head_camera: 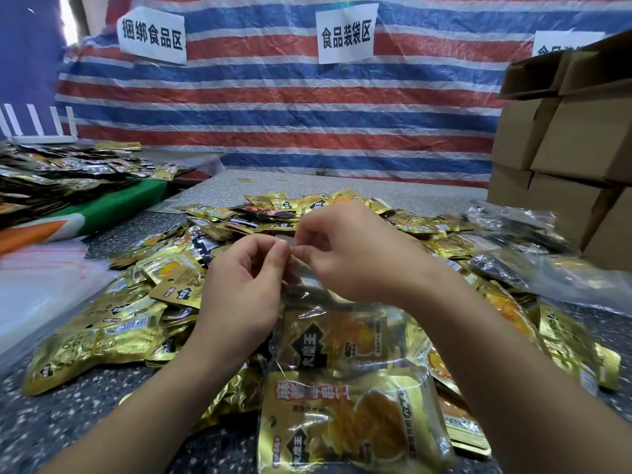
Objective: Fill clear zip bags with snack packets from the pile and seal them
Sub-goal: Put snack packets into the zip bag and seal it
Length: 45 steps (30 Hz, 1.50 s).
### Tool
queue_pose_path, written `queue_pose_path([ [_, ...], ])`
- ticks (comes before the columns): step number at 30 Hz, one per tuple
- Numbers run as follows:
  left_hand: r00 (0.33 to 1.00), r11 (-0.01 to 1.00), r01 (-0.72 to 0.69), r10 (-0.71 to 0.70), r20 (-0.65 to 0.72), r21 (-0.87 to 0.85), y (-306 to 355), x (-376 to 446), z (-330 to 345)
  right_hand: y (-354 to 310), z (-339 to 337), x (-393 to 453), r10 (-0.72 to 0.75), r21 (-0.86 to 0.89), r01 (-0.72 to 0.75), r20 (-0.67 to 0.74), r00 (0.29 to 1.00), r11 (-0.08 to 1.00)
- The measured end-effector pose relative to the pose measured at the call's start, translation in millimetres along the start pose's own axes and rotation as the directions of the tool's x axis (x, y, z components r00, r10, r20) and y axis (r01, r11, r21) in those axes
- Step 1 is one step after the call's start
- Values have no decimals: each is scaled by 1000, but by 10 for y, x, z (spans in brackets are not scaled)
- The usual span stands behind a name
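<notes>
Wall sign [152, 35]: 捆绑食品区; mid sign [346, 34]: 食品装袋区; packet [337, 340]: prob. 大魔王.

Both hands meet above a clear zip bag [345, 343] that holds gold snack packets: the left hand [244, 289] and the right hand [355, 249] each pinch its top edge with curled fingers. The bag hangs over a pile of gold and black packets [164, 289] spread across a speckled table [68, 422]. Behind it hangs a red, white and blue striped tarp [290, 107] with paper signs, with cardboard boxes [564, 138] stacked at the right.

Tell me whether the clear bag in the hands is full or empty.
Filled: gold packets show through the clear bag. Both hands pinch its top edge.
</notes>
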<state>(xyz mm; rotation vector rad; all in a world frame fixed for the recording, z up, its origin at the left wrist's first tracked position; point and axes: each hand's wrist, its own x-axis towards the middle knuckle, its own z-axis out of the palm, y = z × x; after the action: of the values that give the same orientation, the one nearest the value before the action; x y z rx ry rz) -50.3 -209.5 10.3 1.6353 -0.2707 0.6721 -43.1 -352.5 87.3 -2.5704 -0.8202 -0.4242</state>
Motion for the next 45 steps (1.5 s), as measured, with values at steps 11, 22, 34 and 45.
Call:
queue_pose_path([
  [11,998,995,45,-42,39,-85,26,-15,31,2,-19,-3,22,8,-22,-4,1000,1000],
  [22,1000,988,18,-20,-11,-152,93,-22,12,54,28,-9,18,-24,-19,-39,999,1000],
  [34,999,998,0,-3,-44,-60,97,-40,-2,276,-89,-242,88,-35,-89,-27,996,995],
  [45,999,998,11,-14,-40,-63,127,-63,1,604,-239,-563,143,-32,-146,-65,988,989],
])
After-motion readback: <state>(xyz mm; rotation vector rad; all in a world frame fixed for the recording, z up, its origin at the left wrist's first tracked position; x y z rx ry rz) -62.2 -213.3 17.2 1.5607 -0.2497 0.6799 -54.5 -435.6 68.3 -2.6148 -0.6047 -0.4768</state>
